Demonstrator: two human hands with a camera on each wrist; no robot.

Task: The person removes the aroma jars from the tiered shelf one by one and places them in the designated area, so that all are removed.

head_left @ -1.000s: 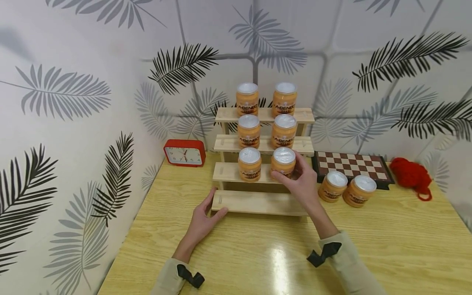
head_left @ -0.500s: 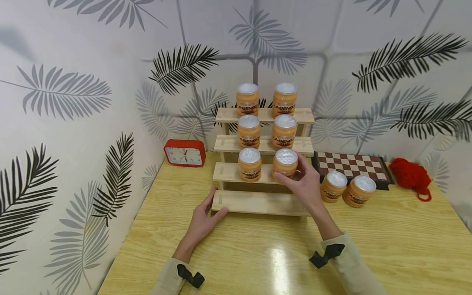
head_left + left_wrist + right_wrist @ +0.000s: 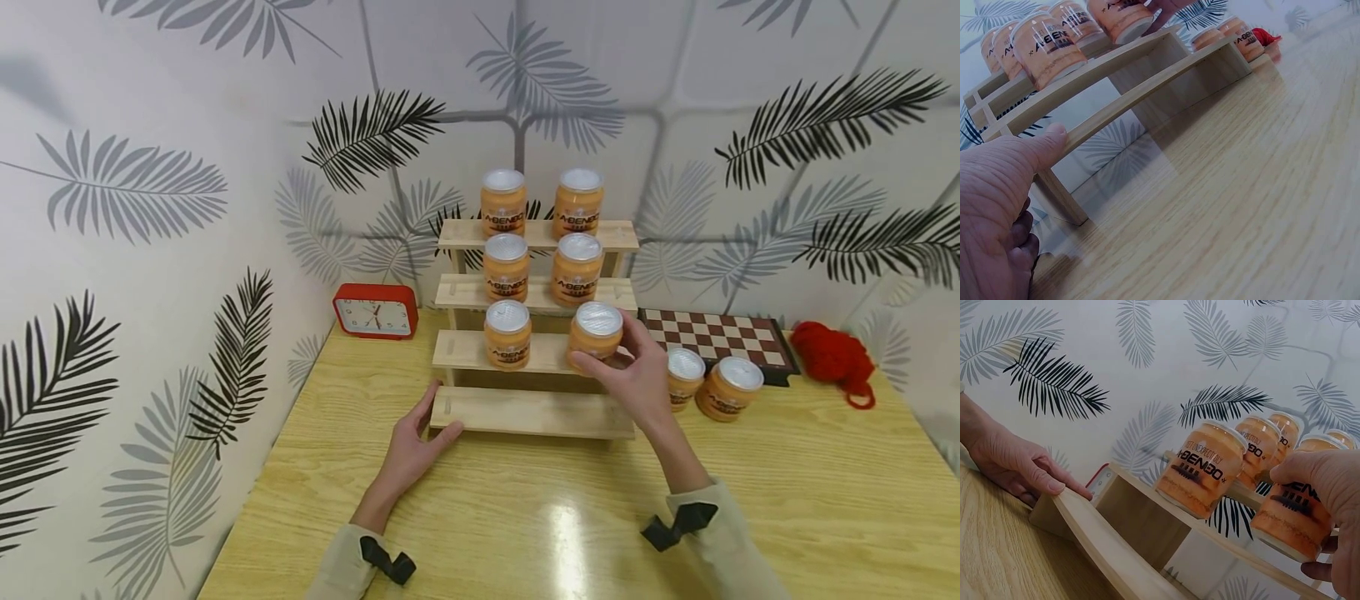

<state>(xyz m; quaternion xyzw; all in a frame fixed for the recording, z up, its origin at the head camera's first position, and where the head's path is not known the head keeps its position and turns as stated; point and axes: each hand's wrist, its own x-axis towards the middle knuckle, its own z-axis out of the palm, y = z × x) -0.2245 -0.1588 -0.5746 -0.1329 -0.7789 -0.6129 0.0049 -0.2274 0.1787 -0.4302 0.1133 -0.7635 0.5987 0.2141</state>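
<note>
A four-tier wooden display stand [image 3: 525,412] stands on the table against the wall. My right hand [image 3: 637,375] pinches an orange jar [image 3: 595,335] with a silvery lid, thumb in front and fingers behind, at the right half of the second-lowest tier. In the right wrist view this jar [image 3: 1291,519] leans slightly, its base overlapping the tier's front edge. Another orange jar [image 3: 507,335] sits to its left on the same tier. At the stand's left end my left hand [image 3: 412,450] grips the lowest tier, the thumb [image 3: 1055,132] over its front corner and fingers curled at the side.
Two jars [image 3: 507,268] [image 3: 577,268] stand on the second tier from the top, and two more [image 3: 503,204] [image 3: 578,204] on the top tier. A red clock [image 3: 375,312] is left; a chessboard [image 3: 712,336], two jars [image 3: 731,389] [image 3: 685,379] and red yarn [image 3: 832,357] are right.
My right hand has slid the held jar rightward along the second-lowest tier, widening the space from the jar at its left. My left hand has stayed at the stand's left end.
</note>
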